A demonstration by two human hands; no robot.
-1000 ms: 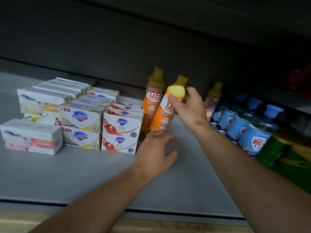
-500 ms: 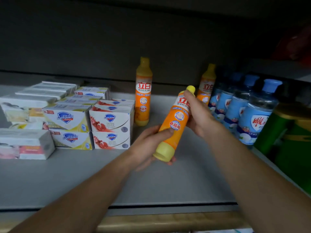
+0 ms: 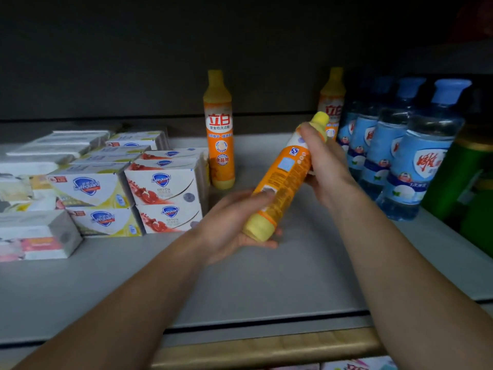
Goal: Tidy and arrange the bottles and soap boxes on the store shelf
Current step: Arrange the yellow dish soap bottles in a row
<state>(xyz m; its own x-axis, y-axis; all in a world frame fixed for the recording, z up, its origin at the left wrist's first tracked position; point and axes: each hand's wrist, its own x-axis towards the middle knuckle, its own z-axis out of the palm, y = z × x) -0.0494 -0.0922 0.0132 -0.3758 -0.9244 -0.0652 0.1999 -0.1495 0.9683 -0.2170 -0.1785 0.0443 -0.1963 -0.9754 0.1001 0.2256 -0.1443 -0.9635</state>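
I hold an orange dish-soap bottle tilted above the grey shelf, its back label facing me. My left hand cups its yellow base and my right hand grips its neck below the yellow cap. A second orange bottle stands upright behind, next to the soap boxes. A third orange bottle stands at the back, partly hidden by my right hand. Stacked Safeguard soap boxes fill the left side.
Several blue-capped clear bottles stand in a row on the right, with green containers beyond them. White and pink soap boxes lie at the far left. The shelf's wooden front edge runs below.
The orange bottle was lifted off the shelf, tilted and turned so its back label faces me. My left hand came up under its base. The view moved closer.
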